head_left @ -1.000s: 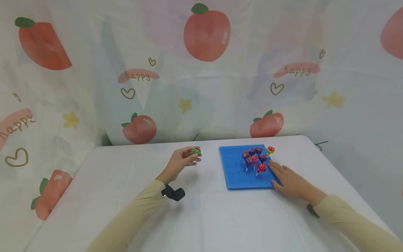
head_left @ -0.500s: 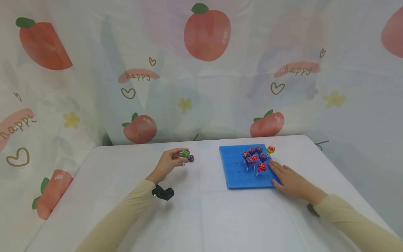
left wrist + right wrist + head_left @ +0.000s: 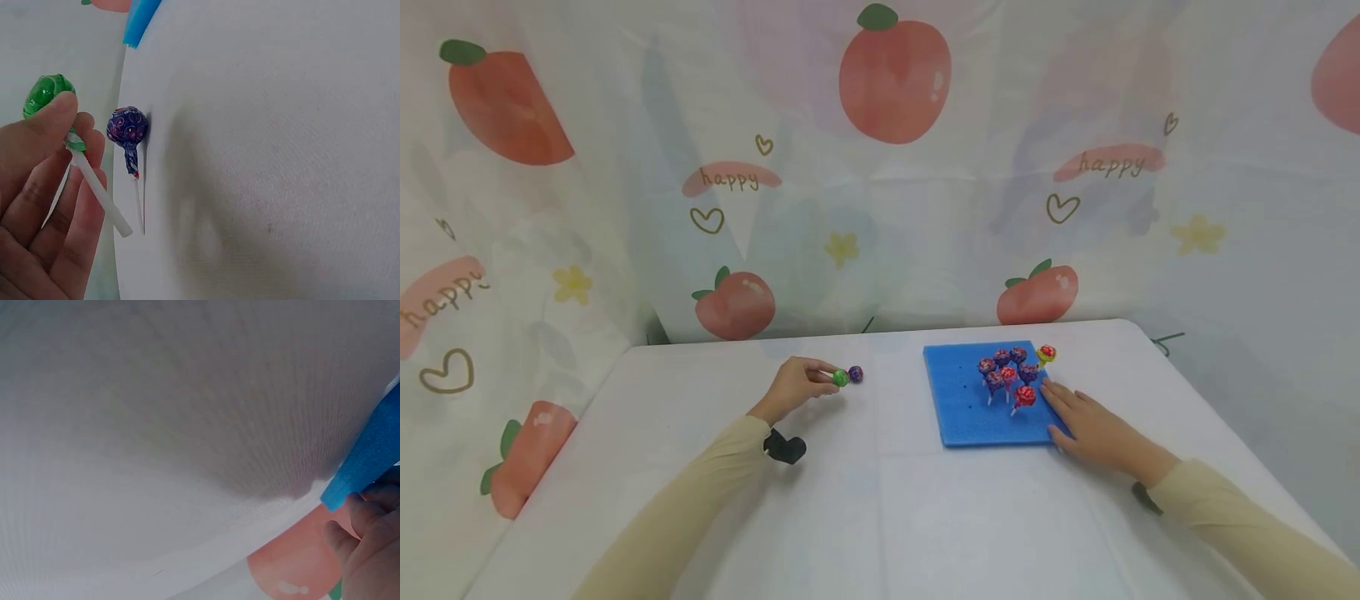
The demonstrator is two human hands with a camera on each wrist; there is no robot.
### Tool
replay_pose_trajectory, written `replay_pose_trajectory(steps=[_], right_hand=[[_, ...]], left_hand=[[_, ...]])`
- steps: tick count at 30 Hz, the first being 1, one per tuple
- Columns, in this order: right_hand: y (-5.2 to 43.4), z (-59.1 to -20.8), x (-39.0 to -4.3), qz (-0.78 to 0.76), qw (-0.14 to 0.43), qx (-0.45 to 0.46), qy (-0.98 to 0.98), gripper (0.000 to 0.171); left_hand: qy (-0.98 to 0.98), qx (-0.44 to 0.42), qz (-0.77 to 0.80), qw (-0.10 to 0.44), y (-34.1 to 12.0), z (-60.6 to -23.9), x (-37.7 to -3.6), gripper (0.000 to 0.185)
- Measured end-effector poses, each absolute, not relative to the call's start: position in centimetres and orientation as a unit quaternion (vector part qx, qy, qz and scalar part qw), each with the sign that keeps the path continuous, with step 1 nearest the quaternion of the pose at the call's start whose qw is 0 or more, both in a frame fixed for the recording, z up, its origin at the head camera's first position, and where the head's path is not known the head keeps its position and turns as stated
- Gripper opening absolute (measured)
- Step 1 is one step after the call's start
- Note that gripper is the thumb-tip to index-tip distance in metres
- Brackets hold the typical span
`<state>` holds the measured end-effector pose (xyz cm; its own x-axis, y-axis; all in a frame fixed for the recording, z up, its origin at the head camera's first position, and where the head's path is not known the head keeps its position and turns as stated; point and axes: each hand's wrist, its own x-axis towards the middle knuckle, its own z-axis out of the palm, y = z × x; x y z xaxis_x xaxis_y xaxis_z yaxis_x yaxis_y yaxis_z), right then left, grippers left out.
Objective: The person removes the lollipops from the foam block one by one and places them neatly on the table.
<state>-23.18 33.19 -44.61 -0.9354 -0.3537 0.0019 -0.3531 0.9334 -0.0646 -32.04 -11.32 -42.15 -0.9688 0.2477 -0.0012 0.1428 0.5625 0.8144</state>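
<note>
My left hand pinches a green-wrapped lollipop between thumb and fingers, its white stick slanting downward in the left wrist view. Just to the right of it, a purple-wrapped lollipop lies on the white table. My right hand rests with extended fingers at the right edge of a blue foam board. Several lollipops stand upright by their sticks in that board: purple ones, red ones and a yellow one near the back right corner. In the right wrist view only the board's edge and part of the hand show.
The table is covered by a white cloth. A few small dark holes show in the left part of the board. Behind the table hangs a curtain printed with fruit, hearts and flowers.
My left hand has moved leftward with the green lollipop and come lower. The purple lollipop on the table has come into view beside it. The right hand and the board have stayed put.
</note>
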Motion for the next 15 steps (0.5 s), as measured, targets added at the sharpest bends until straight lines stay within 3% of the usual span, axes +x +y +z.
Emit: replay_pose_trajectory(steps=[15], right_hand=[[33.1,-44.7,-23.2,-0.032,0.005,-0.178,0.983,0.068]], left_hand=[[0.912,0.092,0.394,0.07,-10.3,-44.0,-33.9,0.025]])
